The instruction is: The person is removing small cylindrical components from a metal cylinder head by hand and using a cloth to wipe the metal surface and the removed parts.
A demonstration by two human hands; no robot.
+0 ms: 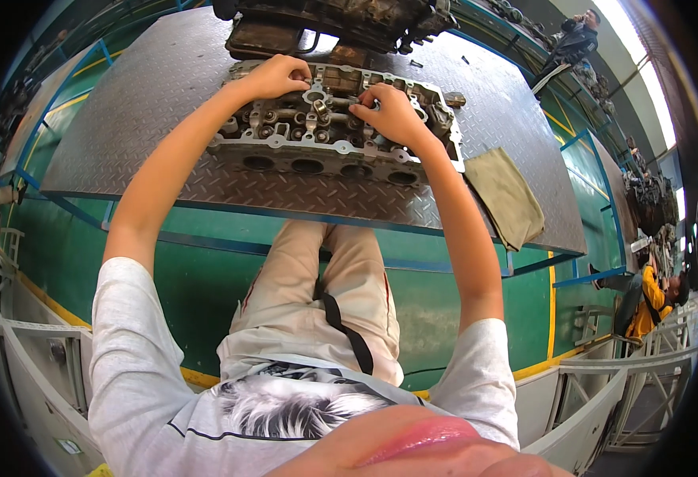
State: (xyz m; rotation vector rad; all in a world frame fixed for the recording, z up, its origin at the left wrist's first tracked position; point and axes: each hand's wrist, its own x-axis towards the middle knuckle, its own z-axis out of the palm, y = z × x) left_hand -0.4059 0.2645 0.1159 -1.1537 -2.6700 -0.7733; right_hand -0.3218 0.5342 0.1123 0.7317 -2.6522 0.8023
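Observation:
An engine cylinder head [317,163] lies on the metal workbench in front of me, its valve train facing up and a row of round ports along its near side. My left hand [279,77] is over its far left part, fingers curled together at the far rail. Farther right, my right hand [388,114] reaches over the middle, thumb and fingertips pinched close to the valve parts. Whatever either hand's fingertips hold is too small or hidden to make out. Between the hands stands a shiny metal piece [322,110] among the rockers.
The tread-plate workbench [118,135] has a blue frame. Beyond the cylinder head sits a dark engine block [349,24]. An olive cloth [505,197] hangs near the right edge, and small bolts [416,63] lie at the back. Other people stand far right.

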